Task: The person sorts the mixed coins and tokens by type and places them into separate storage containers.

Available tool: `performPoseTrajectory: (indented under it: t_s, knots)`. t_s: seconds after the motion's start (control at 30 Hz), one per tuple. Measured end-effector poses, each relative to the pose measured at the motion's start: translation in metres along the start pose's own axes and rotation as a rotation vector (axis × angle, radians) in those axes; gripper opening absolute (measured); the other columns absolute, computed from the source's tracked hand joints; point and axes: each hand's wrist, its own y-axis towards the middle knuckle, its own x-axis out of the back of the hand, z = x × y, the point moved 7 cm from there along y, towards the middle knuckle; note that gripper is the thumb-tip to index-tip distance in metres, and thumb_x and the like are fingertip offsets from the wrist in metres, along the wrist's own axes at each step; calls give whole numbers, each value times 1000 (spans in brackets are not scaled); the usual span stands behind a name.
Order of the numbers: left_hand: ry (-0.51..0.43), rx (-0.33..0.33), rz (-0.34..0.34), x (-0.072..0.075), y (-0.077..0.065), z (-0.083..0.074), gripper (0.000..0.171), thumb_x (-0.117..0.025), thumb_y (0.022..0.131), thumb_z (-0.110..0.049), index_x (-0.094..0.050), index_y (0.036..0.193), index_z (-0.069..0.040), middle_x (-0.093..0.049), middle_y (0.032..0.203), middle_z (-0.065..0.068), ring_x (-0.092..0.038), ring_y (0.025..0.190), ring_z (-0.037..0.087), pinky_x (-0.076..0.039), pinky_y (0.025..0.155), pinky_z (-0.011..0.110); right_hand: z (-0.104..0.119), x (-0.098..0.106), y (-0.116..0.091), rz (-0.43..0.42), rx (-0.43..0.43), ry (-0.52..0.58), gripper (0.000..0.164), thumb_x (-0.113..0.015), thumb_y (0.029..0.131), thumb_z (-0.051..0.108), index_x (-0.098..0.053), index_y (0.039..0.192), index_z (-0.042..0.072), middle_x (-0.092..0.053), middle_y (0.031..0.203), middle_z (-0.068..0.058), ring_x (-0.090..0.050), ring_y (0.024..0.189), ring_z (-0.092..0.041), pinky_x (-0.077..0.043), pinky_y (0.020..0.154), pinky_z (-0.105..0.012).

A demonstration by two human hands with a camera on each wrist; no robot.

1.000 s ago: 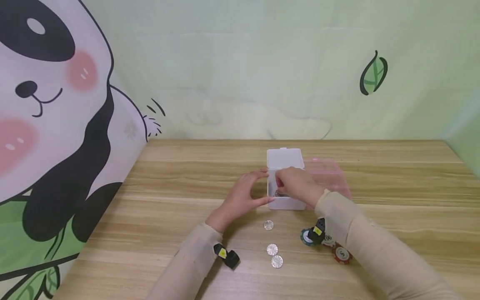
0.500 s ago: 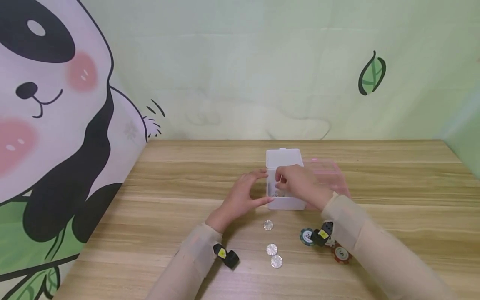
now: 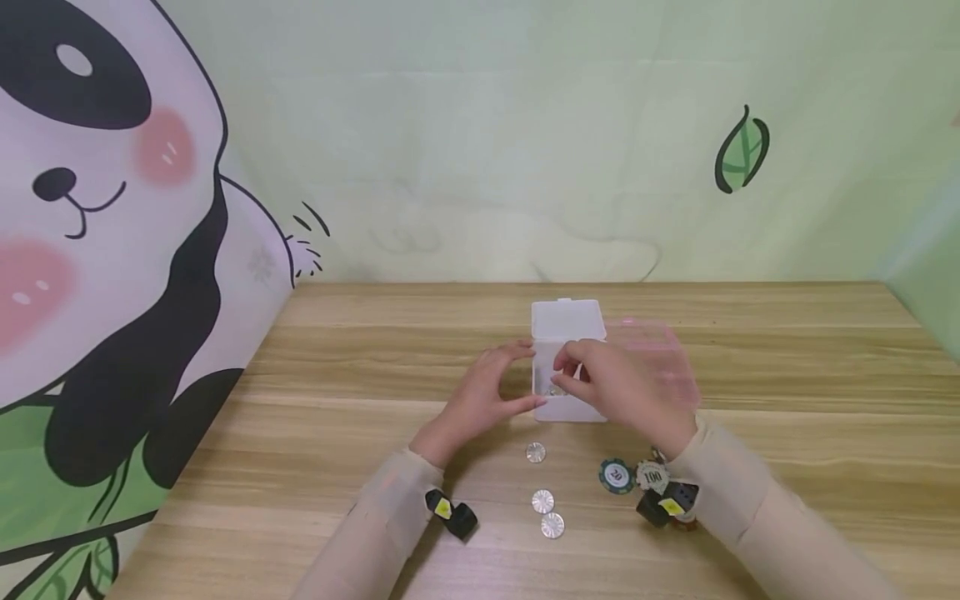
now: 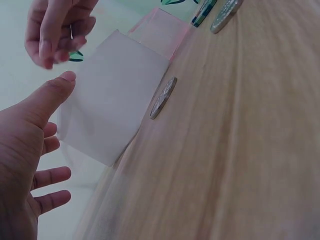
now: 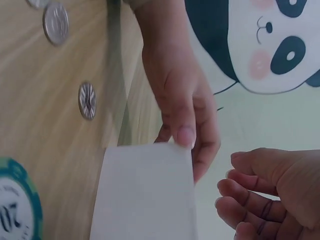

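Note:
An upright white plastic box (image 3: pixel 572 409) stands on the table with its lid (image 3: pixel 567 319) swung back. My left hand (image 3: pixel 480 387) holds the box at its left side, the thumb at the near corner and the fingers toward the far one. Over the box's opening hovers my right hand (image 3: pixel 617 382), its fingers loosely bent. In the right wrist view, nothing shows between that hand's thumb and fingers. Small shiny pieces (image 3: pixel 553 390) lie inside the box, too small to identify. Closer to me are three silver coins, one (image 3: pixel 536 452) near the box and two (image 3: pixel 543 501) touching.
A translucent pink box (image 3: pixel 660 358) sits right of the white box, partly behind my right hand. Poker chips lie near my right wrist: a green one marked 20 (image 3: pixel 616 476), a white one marked 100 (image 3: pixel 652 476), others partly covered. A panda-print cloth (image 3: pixel 480 167) backs the table.
My right hand has risen out of the box and drawn back toward the right, its fingers loosening. The left hand keeps its place on the box.

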Motion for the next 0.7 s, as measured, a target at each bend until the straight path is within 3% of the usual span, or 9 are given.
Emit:
performPoseTrajectory:
  t_s: [0.37, 0.7]
  knots:
    - [-4, -40, -30, -1, 0, 0, 65, -78, 79, -33, -51, 134, -10, -48, 146, 9, -44, 136, 27, -33, 115, 47, 22, -8, -35, -10, 108, -30, 8, -69, 87, 20, -66, 84, 14, -63, 74, 8, -50, 64, -2, -43, 58, -17]
    - [-7, -40, -18, -1, 1, 1, 67, -77, 79, -35, -50, 136, -12, -46, 148, 8, -42, 137, 27, -31, 116, 47, 35, -32, -64, 73, 158, -79, 8, -72, 84, 23, -66, 82, 19, -62, 73, 12, -54, 65, -2, -43, 59, -16]
